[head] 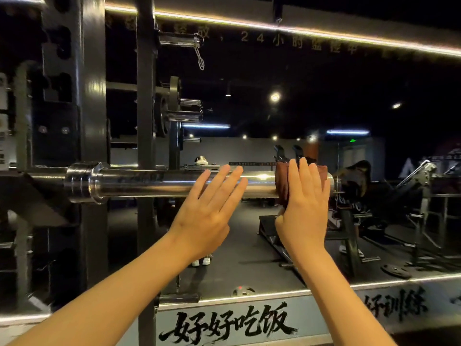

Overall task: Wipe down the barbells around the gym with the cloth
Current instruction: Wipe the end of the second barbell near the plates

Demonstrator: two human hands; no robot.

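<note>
The barbell [149, 182] lies level in the rack [93, 96], chrome sleeve pointing right. A brown cloth [282, 182] is draped round the sleeve near its end, and the right hand [304, 211] presses it there, fingers straight and close together. The left hand [209, 213] is flat at the bare sleeve, fingers slightly spread. The steel looks heavy, stiff and slick, while the cloth is soft; best to grip the bar through it

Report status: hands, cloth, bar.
Left hand open, flat by barbell sleeve. Right hand flat, pressing cloth on sleeve's outer end. Nothing blocking the sleeve.
</note>
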